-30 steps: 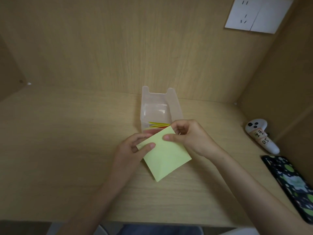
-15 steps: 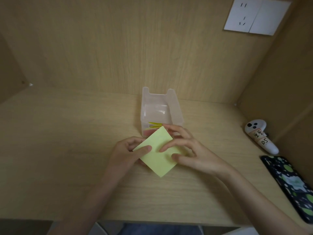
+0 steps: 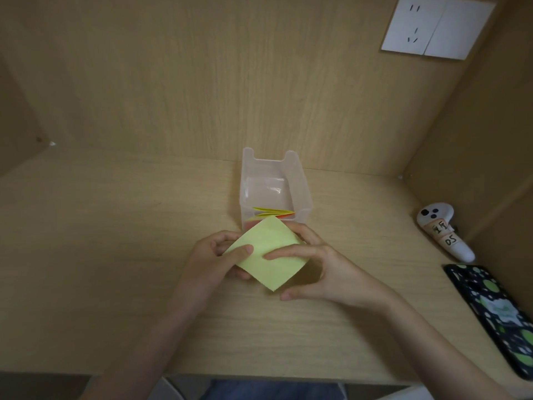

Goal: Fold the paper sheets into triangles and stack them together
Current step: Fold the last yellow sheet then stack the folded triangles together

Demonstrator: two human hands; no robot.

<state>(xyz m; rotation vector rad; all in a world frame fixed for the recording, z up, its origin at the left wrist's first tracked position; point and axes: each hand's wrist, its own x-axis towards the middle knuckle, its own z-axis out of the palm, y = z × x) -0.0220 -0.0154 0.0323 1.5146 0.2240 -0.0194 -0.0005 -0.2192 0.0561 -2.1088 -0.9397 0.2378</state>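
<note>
A light yellow square paper sheet (image 3: 266,252) is held flat, turned like a diamond, just above the desk. My left hand (image 3: 213,258) pinches its left corner, thumb on top. My right hand (image 3: 323,269) grips its right side, with the index finger lying across the top and the thumb below the lower edge. Behind the sheet stands a clear plastic box (image 3: 301,194) holding several folded yellow and orange papers (image 3: 274,212) at its front.
The wooden desk (image 3: 101,255) is closed in by a back wall and side panels. At the right lie a white controller (image 3: 444,235) and a phone in a black, green-spotted case (image 3: 496,316). A white wall socket (image 3: 435,27) sits upper right.
My right hand has shifted from the sheet's top corner down to its right side and spread its fingers over it. The sheet has dropped slightly toward me. My left hand keeps its hold.
</note>
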